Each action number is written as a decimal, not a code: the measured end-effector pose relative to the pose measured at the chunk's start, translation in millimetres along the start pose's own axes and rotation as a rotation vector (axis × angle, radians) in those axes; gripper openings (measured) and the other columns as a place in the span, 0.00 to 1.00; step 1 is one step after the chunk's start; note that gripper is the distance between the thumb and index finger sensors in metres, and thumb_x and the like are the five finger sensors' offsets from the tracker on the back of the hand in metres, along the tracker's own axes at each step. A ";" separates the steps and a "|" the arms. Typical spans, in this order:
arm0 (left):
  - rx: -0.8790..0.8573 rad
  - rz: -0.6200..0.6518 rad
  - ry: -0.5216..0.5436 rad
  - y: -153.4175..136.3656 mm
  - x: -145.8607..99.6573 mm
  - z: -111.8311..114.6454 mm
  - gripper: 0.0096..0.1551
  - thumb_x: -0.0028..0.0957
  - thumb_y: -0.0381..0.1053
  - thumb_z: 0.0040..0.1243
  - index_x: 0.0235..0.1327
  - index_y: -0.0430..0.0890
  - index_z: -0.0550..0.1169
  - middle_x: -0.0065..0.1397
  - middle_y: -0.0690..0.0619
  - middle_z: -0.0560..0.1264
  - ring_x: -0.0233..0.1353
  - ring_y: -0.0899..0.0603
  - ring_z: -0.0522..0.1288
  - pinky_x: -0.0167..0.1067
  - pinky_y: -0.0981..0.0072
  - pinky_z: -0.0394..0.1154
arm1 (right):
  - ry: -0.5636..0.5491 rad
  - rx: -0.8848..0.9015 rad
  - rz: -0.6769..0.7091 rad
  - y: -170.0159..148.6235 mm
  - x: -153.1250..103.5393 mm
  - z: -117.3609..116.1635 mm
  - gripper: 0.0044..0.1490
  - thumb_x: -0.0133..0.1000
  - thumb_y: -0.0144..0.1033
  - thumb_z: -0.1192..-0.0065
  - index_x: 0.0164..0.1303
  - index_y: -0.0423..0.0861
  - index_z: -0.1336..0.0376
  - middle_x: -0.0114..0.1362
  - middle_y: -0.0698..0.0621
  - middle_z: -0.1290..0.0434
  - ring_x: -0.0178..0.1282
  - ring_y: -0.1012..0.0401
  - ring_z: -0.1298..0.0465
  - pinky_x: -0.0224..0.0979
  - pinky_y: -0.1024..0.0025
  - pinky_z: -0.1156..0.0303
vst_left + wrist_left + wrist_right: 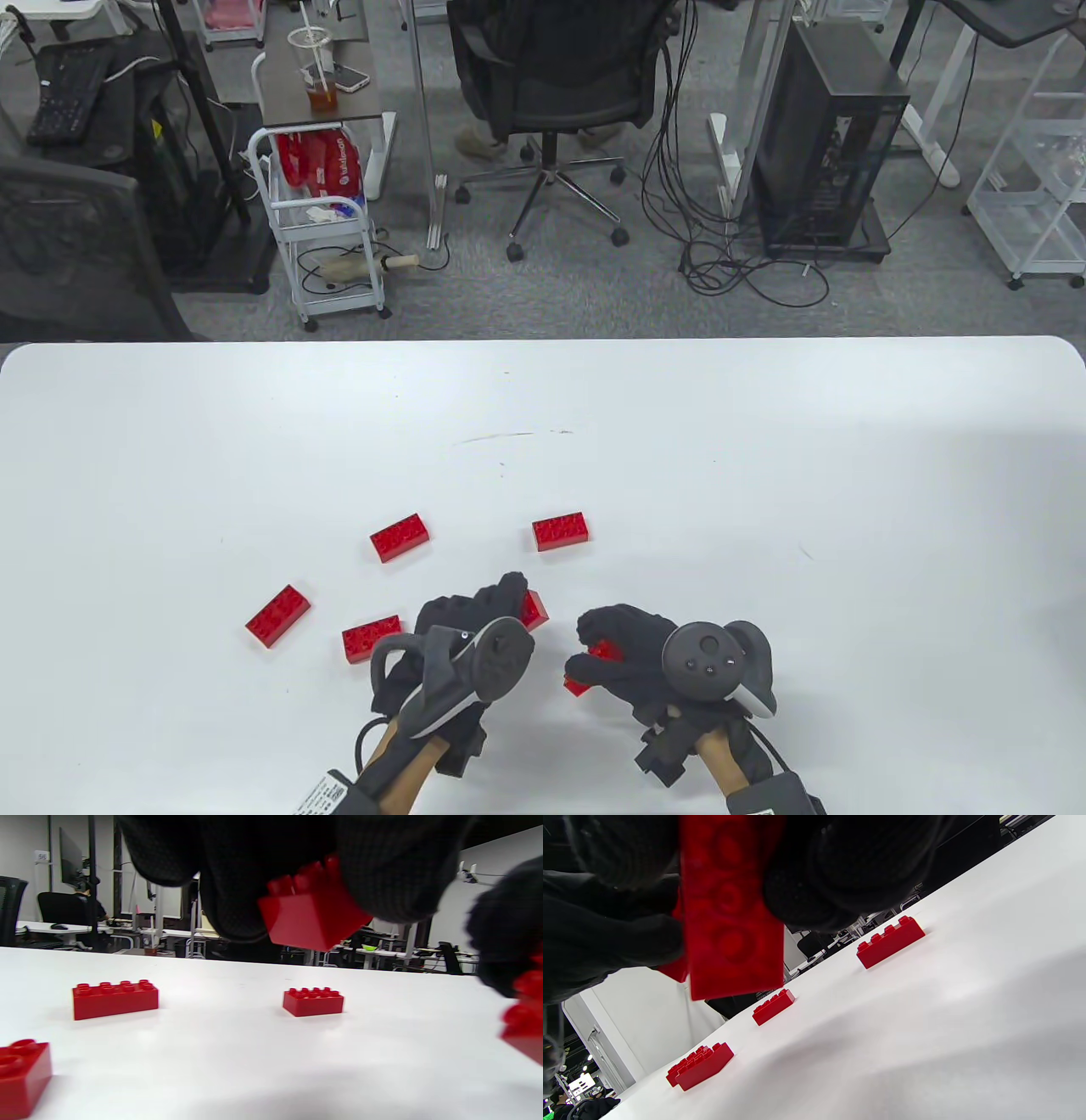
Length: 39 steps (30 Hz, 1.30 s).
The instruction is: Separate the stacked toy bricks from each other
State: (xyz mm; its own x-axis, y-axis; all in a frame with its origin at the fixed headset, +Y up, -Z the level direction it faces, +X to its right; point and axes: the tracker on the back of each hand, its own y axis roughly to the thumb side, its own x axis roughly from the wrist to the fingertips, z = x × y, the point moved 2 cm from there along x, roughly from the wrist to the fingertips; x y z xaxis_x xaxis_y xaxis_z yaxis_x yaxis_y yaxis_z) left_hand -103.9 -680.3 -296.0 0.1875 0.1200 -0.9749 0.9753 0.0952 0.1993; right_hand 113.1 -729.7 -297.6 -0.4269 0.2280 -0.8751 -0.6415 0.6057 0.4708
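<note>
All bricks are red. My left hand (475,628) holds one brick (533,609) above the table; it shows in the left wrist view (314,916) gripped by the gloved fingers (237,874). My right hand (628,654) holds another brick (594,660), seen from below in the right wrist view (729,912). The two held bricks are apart. Loose single bricks lie on the white table (764,475): one at far left (277,615), one beside my left hand (371,637), one further back (400,536) and one back right (561,531).
The table's far edge (543,341) borders an office floor with a chair (560,93), a cart (327,221) and a computer tower (827,144). A faint dark mark (501,437) lies mid-table.
</note>
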 end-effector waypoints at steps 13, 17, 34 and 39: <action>0.122 -0.166 -0.210 -27.0 86.1 12.9 0.42 0.49 0.58 0.64 0.80 0.59 0.67 0.80 0.54 0.75 0.75 0.43 0.79 0.76 0.47 0.71 | 0.008 0.004 0.000 -1.0 0.5 1.3 0.41 0.50 0.65 0.39 0.65 0.47 0.34 0.62 0.44 0.24 0.48 0.60 0.17 0.50 0.68 0.14; 0.148 -0.201 -0.236 -25.5 111.1 20.6 0.42 0.49 0.58 0.64 0.81 0.59 0.67 0.81 0.54 0.73 0.75 0.43 0.78 0.76 0.47 0.70 | 0.016 0.003 0.003 -1.7 0.7 1.5 0.41 0.50 0.65 0.39 0.65 0.47 0.34 0.62 0.44 0.24 0.48 0.60 0.17 0.50 0.68 0.14; 0.163 -0.389 -0.356 -43.6 193.1 70.3 0.42 0.48 0.61 0.65 0.79 0.58 0.69 0.78 0.55 0.75 0.71 0.45 0.80 0.75 0.49 0.71 | -0.023 0.033 -0.014 -9.5 -0.9 14.3 0.42 0.50 0.64 0.39 0.65 0.47 0.34 0.63 0.44 0.25 0.48 0.59 0.17 0.50 0.68 0.14; 0.174 -0.409 -0.378 -47.0 201.8 81.9 0.42 0.47 0.61 0.65 0.79 0.58 0.69 0.78 0.55 0.76 0.71 0.45 0.81 0.75 0.48 0.71 | -0.038 0.063 -0.040 -17.5 -1.0 19.0 0.42 0.50 0.64 0.39 0.65 0.46 0.34 0.63 0.44 0.25 0.48 0.59 0.17 0.50 0.68 0.14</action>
State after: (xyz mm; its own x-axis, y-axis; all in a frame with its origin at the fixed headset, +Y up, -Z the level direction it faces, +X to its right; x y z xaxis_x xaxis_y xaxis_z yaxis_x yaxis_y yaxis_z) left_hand -102.3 -741.5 -510.3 -0.2104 -0.2563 -0.9434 0.9762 -0.1075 -0.1885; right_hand 136.9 -726.1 -307.2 -0.3764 0.2310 -0.8972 -0.6153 0.6617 0.4285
